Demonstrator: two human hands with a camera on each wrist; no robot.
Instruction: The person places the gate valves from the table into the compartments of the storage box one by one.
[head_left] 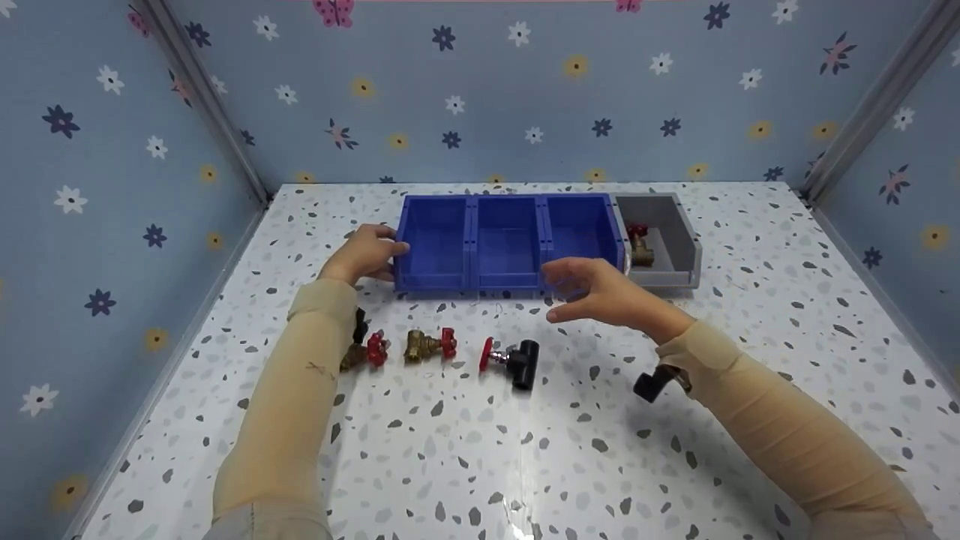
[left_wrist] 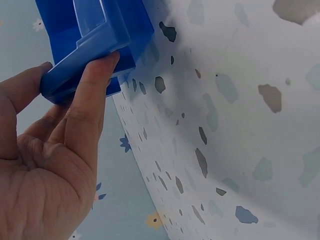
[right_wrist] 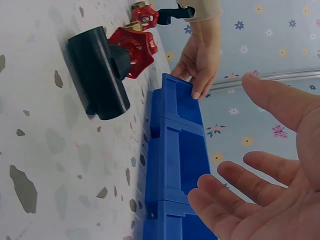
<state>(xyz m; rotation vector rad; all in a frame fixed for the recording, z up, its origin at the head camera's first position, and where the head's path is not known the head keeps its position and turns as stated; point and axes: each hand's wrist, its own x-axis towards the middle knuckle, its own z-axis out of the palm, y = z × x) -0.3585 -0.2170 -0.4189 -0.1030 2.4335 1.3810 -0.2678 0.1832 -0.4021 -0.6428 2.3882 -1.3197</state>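
My left hand grips the outer side wall of the leftmost blue bin, with the thumb over its rim and the fingers against the outside. In the left wrist view, the fingers pinch that bin's corner. My right hand hovers in front of the rightmost blue bin, thumb spread from loosely bent fingers and nothing held. Nearer to me lie a black tee-shaped valve with a red handwheel, a brass valve with a red handwheel, and another red-handled brass valve, partly hidden by the left sleeve.
Three blue bins stand in a row, joined on the right by a grey bin holding a red-handled brass valve. Flower-patterned walls enclose the speckled white table at the back and sides.
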